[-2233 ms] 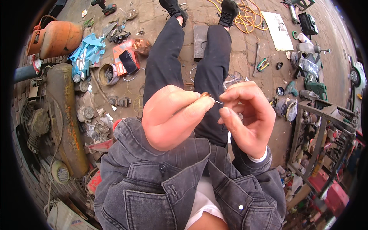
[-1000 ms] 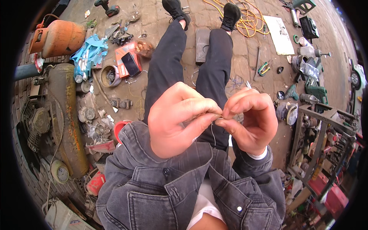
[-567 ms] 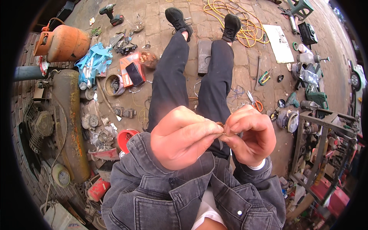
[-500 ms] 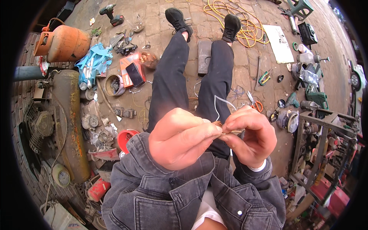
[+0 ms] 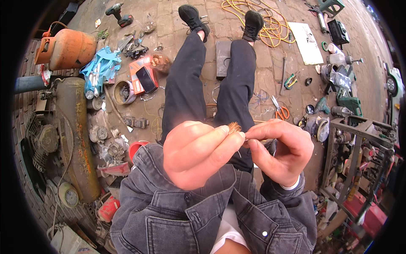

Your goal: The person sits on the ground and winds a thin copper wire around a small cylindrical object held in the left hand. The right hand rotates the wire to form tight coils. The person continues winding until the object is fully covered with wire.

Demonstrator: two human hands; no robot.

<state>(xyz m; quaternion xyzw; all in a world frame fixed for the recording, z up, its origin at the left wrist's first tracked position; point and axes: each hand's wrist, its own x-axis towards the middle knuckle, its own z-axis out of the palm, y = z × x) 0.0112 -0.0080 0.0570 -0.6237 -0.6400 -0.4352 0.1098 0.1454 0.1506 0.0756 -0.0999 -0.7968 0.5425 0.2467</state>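
Pinching coppery strands [image 5: 234,126] in left fingers [image 5: 224,149], dark bits [image 5: 124,91] in tub [image 5: 132,96]

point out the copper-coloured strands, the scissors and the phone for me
copper-coloured strands [image 5: 234,126]: head view, on the frayed tuft
scissors [image 5: 279,109]: head view, where blades meet the orange handles
phone [image 5: 146,80]: head view, middle of the dark screen

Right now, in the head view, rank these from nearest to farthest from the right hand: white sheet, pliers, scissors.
1. Scissors, on the ground just beyond the right hand.
2. Pliers, farther out, past the scissors.
3. White sheet, farthest, toward the upper right.
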